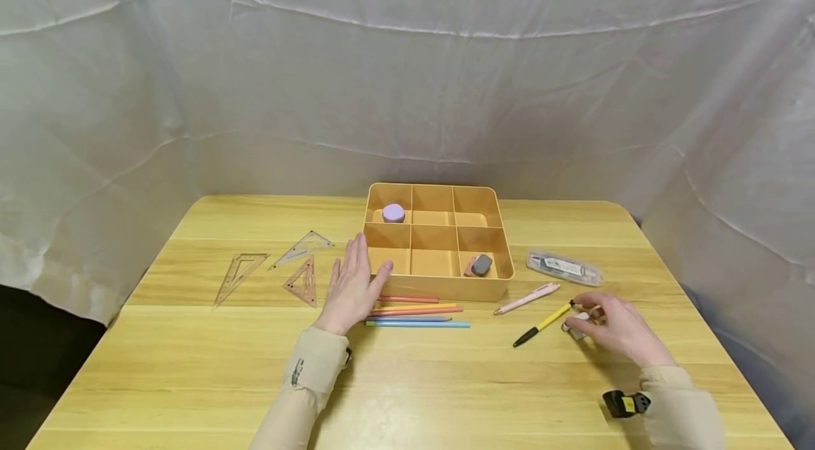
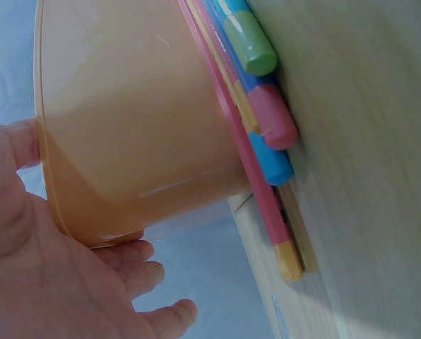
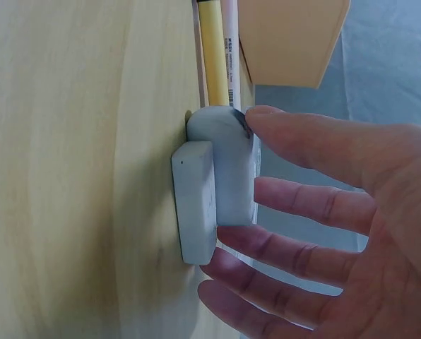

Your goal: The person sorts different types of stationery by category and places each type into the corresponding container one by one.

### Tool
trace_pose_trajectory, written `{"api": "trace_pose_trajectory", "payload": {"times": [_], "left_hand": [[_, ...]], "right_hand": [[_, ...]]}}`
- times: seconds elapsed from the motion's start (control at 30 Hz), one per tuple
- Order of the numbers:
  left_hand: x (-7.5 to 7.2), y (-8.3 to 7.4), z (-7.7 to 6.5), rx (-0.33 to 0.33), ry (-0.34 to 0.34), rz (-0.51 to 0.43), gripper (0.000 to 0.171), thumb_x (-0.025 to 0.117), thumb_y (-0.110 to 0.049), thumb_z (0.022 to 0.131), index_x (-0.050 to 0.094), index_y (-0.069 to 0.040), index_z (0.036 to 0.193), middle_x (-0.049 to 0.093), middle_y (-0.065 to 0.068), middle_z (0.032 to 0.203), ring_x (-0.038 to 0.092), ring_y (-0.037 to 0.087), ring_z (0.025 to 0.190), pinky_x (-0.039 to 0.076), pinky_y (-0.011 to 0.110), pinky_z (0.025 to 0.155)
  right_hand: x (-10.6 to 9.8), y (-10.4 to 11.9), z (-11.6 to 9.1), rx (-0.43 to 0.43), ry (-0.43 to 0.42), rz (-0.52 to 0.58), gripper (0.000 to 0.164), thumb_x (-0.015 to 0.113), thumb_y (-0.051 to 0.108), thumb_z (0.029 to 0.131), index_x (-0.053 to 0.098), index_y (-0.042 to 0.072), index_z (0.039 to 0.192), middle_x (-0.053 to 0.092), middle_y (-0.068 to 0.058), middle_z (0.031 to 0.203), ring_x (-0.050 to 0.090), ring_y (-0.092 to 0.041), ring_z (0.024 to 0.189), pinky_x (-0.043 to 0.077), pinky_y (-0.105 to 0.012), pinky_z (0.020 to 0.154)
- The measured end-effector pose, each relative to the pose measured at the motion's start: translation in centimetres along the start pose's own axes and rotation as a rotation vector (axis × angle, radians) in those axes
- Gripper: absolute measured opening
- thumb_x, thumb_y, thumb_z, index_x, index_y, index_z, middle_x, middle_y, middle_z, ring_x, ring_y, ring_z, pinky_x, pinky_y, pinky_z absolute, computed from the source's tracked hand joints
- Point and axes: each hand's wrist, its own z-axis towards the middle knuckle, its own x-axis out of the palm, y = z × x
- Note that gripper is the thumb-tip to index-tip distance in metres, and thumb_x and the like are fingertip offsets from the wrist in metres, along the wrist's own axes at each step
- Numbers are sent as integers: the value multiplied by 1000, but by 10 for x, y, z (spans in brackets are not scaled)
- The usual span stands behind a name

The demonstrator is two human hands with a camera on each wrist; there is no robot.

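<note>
My left hand (image 1: 352, 294) rests at the front left corner of an orange divided box (image 1: 446, 287), its fingers straight along the left side and the thumb at the front rim. In the left wrist view, colored pencils (image 2: 270, 212) lie against the box's front wall. My right hand (image 1: 614, 326) is low over the table at the right. In the right wrist view, its thumb and fingertips pinch a rounded white eraser (image 3: 228, 169) at its two ends. A smaller white eraser block (image 3: 194, 205) lies right beside it, by the lower fingertips.
Inside the box are a purple round item (image 1: 393, 213) and a gray eraser (image 1: 482, 265) beside a pink one. Set squares (image 1: 302, 281) lie at left. A yellow-and-black pen (image 1: 542, 323), a pink pen (image 1: 527, 298) and a clear case (image 1: 563, 267) lie at right.
</note>
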Motion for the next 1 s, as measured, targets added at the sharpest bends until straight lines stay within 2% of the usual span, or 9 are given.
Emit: {"api": "trace_pose_trajectory", "payload": {"times": [0.3,0.87,1.0], "left_hand": [[0,1,1,15,-7,16,84,38,-51,107,3,5,159,6,22,169,8,38,158,10,62,126],[0,1,0,7,-4,11,84,39,-50,107,3,4,160,5,21,170,8,39,158,9,62,126],[0,1,1,5,-2,10,84,40,-49,107,3,4,160,5,20,170,8,39,158,9,62,126]], "right_hand": [[0,3,3,0,14,7,46,80,30,86,68,-4,115,73,-15,100,68,-23,87,56,-41,76],[4,8,6,-25,14,-9,41,83,20,81,68,-1,113,76,-13,96,69,-25,87,56,-44,77],[4,8,6,-19,21,-3,40,83,19,81,68,-1,113,75,-10,96,69,-22,86,56,-38,74]]}}
